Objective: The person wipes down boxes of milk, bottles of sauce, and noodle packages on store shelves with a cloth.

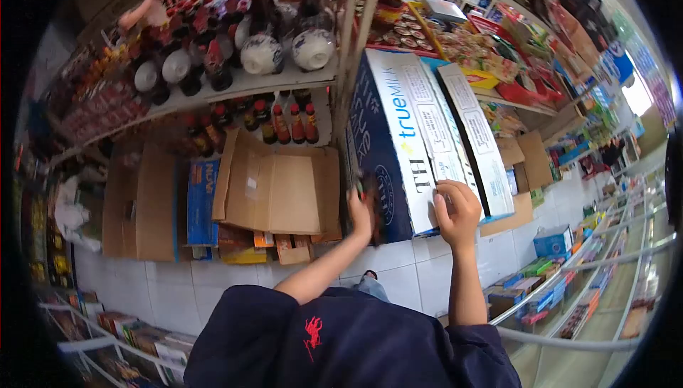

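Milk box (416, 125) with two white printed panels, one dark gap between them, sits before the shelves (235, 95). Two hands are at it: the right hand (459, 211), half open with bent fingers, touches one panel; the left hand (361, 216) curls beside the blue side, one blurred thing by its fingers, grip impossible to tell. Left of it, one open brown carton (302, 192) and one blue box (203, 203).
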Demonstrator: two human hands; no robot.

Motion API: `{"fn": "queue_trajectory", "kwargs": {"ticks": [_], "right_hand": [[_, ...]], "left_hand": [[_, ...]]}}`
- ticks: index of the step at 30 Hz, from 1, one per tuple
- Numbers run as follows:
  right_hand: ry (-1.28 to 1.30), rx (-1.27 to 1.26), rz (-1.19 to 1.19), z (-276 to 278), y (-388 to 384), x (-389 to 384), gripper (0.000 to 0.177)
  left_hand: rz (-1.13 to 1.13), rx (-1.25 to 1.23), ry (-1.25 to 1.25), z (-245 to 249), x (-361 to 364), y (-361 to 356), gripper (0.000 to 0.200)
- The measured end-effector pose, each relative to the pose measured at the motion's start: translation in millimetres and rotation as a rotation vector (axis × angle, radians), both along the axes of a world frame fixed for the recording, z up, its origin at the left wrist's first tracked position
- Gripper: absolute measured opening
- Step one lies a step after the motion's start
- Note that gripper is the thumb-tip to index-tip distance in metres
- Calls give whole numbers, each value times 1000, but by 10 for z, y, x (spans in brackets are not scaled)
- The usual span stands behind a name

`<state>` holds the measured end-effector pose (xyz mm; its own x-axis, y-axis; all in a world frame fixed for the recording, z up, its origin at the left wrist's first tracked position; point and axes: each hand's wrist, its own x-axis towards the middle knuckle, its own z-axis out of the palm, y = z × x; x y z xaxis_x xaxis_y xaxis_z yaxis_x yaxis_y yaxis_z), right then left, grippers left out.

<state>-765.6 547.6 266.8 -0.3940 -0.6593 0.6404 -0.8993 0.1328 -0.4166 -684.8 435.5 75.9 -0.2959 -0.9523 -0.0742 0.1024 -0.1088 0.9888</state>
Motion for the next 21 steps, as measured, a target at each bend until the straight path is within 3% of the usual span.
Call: {"fn": "queue_trajectory", "kwargs": {"ticks": [3,5,6,7,8,9,10,12,13,15,17,19,21], "right_hand": [[23,-5,32,-40,-2,-48,7],[11,-2,25,-36,-14,-34,6],[6,15,18,-20,-18,-18,5],[9,16,19,-12,-22,-10,6],[8,17,24,-22,-20,-13,6],[10,17,29,-30,-19,-17,6],[11,28,38,-38,-18,-21,6],[16,-10,39,-64,-26,-16,6],[16,-5,45,-80,-22,-2,6],[17,-36,27,-82,-30,-7,6],[21,-49,17,-78,-26,0,6],[48,-77,16,-100,-1,-2,6],[65,-97,11,-104,-1,4,6]], "left_hand": [[-61,-42,-52,396,392,674,28],[-47,17,155,763,386,702,26],[25,-231,123,882,310,582,23],[29,-249,160,1021,229,454,26],[66,-326,172,1022,109,308,32],[56,-252,205,1008,-20,139,37],[183,-299,245,1053,-155,-44,37],[131,-156,160,877,-255,-336,36],[125,-180,-111,697,-249,-394,30],[-57,94,-66,2,-214,-366,26],[-71,-84,-262,60,6,-68,26],[2,-105,-120,380,71,240,22],[27,-301,-108,763,125,335,25]]}}
